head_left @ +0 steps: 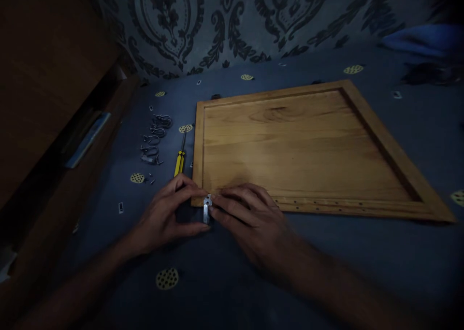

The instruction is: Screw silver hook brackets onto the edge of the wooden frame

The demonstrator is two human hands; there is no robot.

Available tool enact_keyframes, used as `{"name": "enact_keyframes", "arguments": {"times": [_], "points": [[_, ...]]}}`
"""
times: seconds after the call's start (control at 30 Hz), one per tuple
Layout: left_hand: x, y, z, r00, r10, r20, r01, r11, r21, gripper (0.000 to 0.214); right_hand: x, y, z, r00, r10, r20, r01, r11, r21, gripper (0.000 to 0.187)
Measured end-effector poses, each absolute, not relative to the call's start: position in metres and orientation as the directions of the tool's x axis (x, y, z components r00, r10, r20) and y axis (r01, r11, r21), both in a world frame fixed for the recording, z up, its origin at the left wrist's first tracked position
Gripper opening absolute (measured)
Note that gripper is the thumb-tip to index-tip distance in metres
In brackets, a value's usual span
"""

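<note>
A small shiny metal hook (206, 213) with screw holes in its plate stands at the near left corner of a framed wooden panel (290, 146). My left hand (159, 216) is closed around it, index finger at its top and thumb by its lower end. From the other side, the fingers of my right hand (255, 219) press on the same hook, close to the panel's front edge. Several small dark holes or screw heads run along that edge. Whether a screw sits under my fingertips is hidden.
A yellow-handled screwdriver (179, 162) lies left of the panel. Beyond it are several metal hooks (154, 139) in a row and a few loose screws (152, 180). A wooden shelf unit (108, 112) borders the left; a blue cloth (424, 39) lies at the far right.
</note>
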State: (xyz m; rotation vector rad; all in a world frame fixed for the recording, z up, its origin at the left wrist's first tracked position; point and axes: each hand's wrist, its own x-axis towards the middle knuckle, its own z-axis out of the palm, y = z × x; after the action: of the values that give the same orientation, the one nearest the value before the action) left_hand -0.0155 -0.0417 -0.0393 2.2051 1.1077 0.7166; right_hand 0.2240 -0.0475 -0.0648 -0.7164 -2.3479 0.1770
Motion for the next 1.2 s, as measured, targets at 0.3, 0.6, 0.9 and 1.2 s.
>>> {"name": "enact_keyframes", "arguments": {"times": [0.3, 0.6, 0.9, 1.2], "points": [[-0.0163, -0.0420, -0.0401, 0.512, 0.836, 0.198, 0.548, -0.495, 0.675, 0.045, 0.2236, -0.0473, -0.0632, -0.612, 0.535, 0.582, 0.457, 0.840, -0.291, 0.031], [-0.0153, -0.0417, -0.0375, 0.508, 0.842, 0.180, 0.556, -0.480, 0.679, 0.044, 0.2214, -0.0469, -0.0610, -0.598, 0.530, 0.601, 0.453, 0.842, -0.291, 0.031], [-0.0166, -0.0423, -0.0398, 0.505, 0.845, 0.176, 0.554, -0.474, 0.684, 0.044, 0.2214, -0.0478, -0.0612, -0.605, 0.540, 0.585, 0.454, 0.838, -0.303, 0.033], [-0.0169, -0.0420, -0.0384, 0.502, 0.848, 0.171, 0.549, -0.465, 0.695, 0.044, 0.2220, -0.0475, -0.0593, -0.595, 0.541, 0.594, 0.460, 0.835, -0.300, 0.034]]}}
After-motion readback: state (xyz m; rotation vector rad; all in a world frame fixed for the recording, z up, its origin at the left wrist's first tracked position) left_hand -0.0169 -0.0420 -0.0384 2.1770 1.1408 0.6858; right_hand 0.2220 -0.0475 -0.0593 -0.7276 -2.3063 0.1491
